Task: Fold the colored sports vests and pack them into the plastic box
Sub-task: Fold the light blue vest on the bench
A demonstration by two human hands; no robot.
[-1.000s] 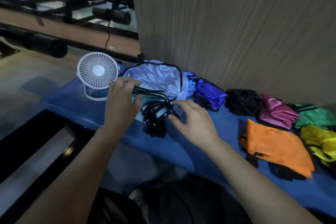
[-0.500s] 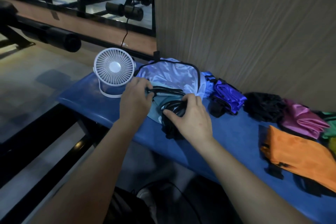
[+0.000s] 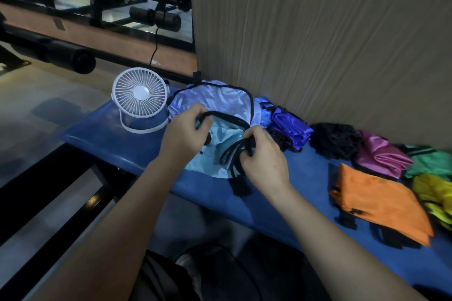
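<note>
Head view, looking down on the blue table (image 3: 122, 144): my left hand (image 3: 182, 138) is curled round the black strap (image 3: 221, 115) that arcs over the light blue vest (image 3: 220, 144), gripping it at the vest's left side. My right hand (image 3: 263, 154) is clenched on a bunch of black straps (image 3: 233, 156) at the vest's right side; their loose ends trail toward me over the near part of the table. The light blue vest lies bunched between my two hands, in the middle of the table's left half. Just behind it, farther from me, a paler blue vest (image 3: 215, 98) with black edging lies spread against the wooden wall panel (image 3: 318, 44). A white desk fan (image 3: 140, 99) stands upright to the left of both vests, near the table's far left corner.

To the right, a row of crumpled vests runs along the wall: a royal blue vest (image 3: 289, 127) just beside my right hand, then a black vest (image 3: 335, 139), a pink vest (image 3: 381, 156) and a green vest (image 3: 430, 161) at the frame's edge. Nearer to me on the right, an orange vest (image 3: 381, 200) lies flat, apparently folded, with a yellow vest (image 3: 435, 193) just beside it on its right. I see no plastic box in this view
</note>
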